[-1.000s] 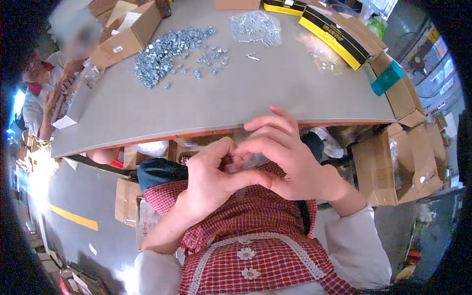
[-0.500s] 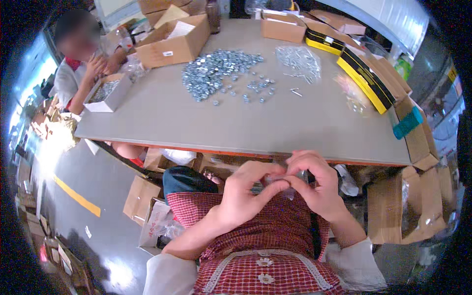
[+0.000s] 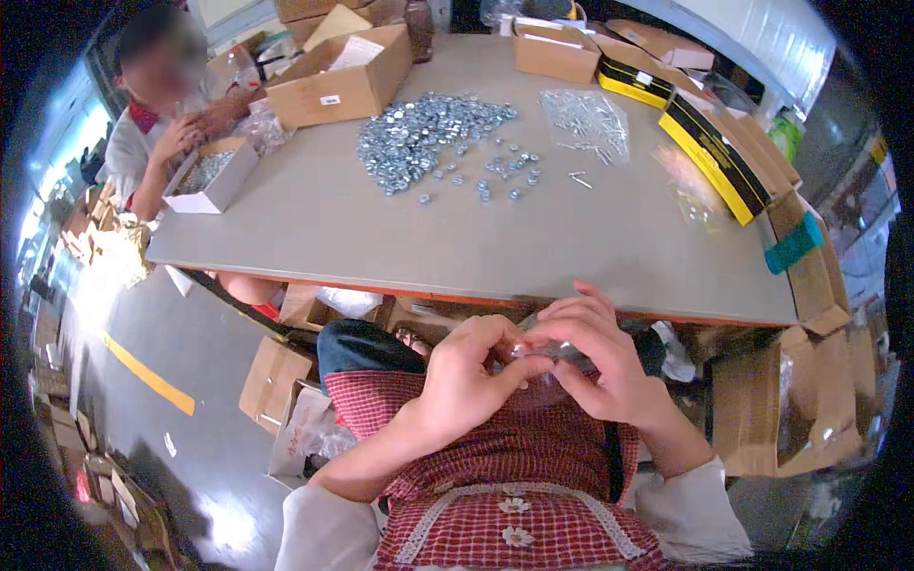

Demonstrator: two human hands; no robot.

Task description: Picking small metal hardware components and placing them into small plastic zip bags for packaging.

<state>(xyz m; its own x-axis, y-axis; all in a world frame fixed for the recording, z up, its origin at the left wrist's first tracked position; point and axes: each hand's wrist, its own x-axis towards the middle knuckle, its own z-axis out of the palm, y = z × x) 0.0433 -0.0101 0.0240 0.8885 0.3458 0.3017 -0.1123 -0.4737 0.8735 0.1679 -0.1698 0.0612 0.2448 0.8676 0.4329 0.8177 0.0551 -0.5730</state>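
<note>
Just in front of the table's near edge, my left hand [image 3: 468,369] and my right hand [image 3: 609,366] meet over my lap. Between them is a small clear plastic bag [image 3: 568,356], pinched by the fingers of both. Fingers partly cover the bag, and its contents cannot be made out. Farther off on the grey table [image 3: 381,243] lies a heap of shiny metal nuts [image 3: 409,143], with several loose ones at its right. Thin metal screws [image 3: 586,119] are spread on a clear plastic sheet or bag, and a couple lie beside it.
A person [image 3: 152,143] sits at the far left behind a white box [image 3: 211,181] of small parts. Cardboard boxes [image 3: 333,81] stand along the back. Black-and-yellow boxes [image 3: 709,157], small clear bags [image 3: 695,190] and a teal roll [image 3: 793,244] line the right side.
My right hand has turned, its fingers now reaching over the bag toward the left hand. The left thumb and fingers have shifted slightly. The far person's hands have lowered.
</note>
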